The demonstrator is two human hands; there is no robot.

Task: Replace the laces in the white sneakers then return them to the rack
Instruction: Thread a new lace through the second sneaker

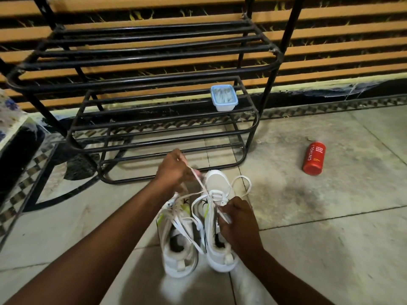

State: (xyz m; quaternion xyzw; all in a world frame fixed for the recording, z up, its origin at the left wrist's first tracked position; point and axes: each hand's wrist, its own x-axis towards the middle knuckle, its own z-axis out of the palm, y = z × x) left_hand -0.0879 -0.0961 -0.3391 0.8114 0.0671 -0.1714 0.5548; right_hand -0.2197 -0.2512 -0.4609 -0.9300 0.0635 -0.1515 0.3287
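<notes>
Two white sneakers stand side by side on the floor, toes pointing away from me: the left sneaker [179, 249] and the right sneaker [218, 219]. A flat white lace [199, 180] runs from the right sneaker's eyelets up to my left hand [174, 168], which pinches it above the toes. My right hand [239, 223] grips the other lace end beside the right sneaker's tongue. A loose lace loop [243, 186] lies to the right of the toe. The black metal shoe rack [154, 89] stands just beyond the sneakers, with no shoes on its shelves.
A small blue-rimmed plastic box [224, 97] with pale contents sits on the rack's middle shelf at the right. A red bottle [313, 158] lies on the tiled floor to the right. A dark piece of furniture with a patterned cloth [8, 119] is at the far left.
</notes>
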